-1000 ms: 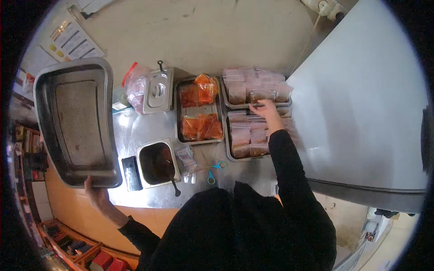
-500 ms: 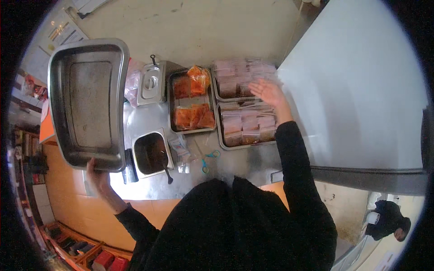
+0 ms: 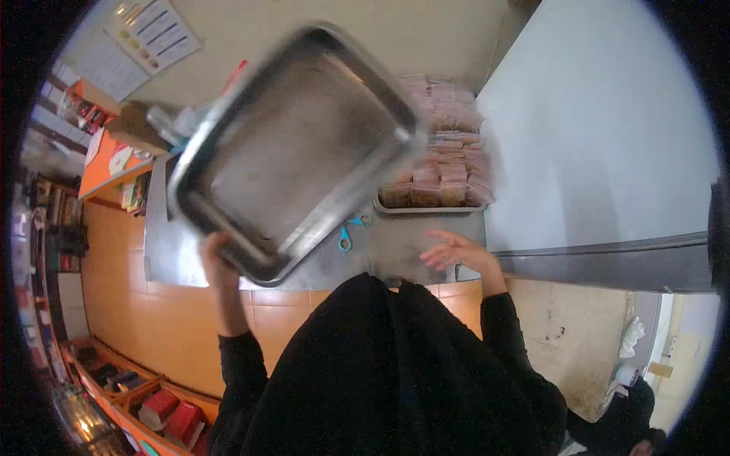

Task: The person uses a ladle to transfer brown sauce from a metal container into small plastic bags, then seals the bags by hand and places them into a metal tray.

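Observation:
My left hand (image 3: 214,258) grips the near corner of a large, empty steel tray (image 3: 296,148). The tray is lifted and tilted over the metal counter (image 3: 175,247), hiding most of what stands there. My right hand (image 3: 456,252) hovers open above the counter's near edge, fingers spread, holding nothing. Just beyond it a tray of stacked clear packets with brownish and pinkish contents (image 3: 445,163) shows past the lifted tray. Blue-handled scissors (image 3: 351,229) lie on the counter between my hands.
A big grey-white cabinet (image 3: 601,129) fills the right side. Printed sheets (image 3: 148,34) hang on the wall at the top left. Orange shelves with boxes (image 3: 114,156) stand at the left. The floor is orange tile (image 3: 129,304).
The steel tray has swung from the left side up and across over the counter, now tilted. My right hand has pulled back from the packet trays to the counter's near edge.

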### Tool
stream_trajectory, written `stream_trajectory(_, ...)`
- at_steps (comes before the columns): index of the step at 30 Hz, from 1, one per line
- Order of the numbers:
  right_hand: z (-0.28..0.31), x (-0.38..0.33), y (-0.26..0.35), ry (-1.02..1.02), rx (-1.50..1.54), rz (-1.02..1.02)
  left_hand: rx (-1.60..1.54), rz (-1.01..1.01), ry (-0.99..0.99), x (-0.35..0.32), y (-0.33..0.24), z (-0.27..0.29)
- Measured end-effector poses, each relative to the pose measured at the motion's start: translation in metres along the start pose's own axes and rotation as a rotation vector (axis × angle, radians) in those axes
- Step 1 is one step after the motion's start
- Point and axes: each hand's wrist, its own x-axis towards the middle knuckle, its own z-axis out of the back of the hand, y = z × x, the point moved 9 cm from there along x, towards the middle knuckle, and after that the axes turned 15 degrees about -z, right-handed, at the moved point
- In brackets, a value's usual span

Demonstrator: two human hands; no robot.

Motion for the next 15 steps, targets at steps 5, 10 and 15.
stream_trajectory(5,0.025,-0.038,-0.030,0.005,0.632,0.303,0.266,0.219,0.244,-0.091,0.068,-0.070)
stream_trajectory(10,0.076,-0.062,-0.135,-0.673,0.359,0.049,0.216,0.369,0.345,-0.149,0.165,-0.071)
stream_trajectory(15,0.091,-0.071,-0.174,-0.939,0.442,0.150,0.532,0.421,0.593,-0.166,0.218,-0.068)
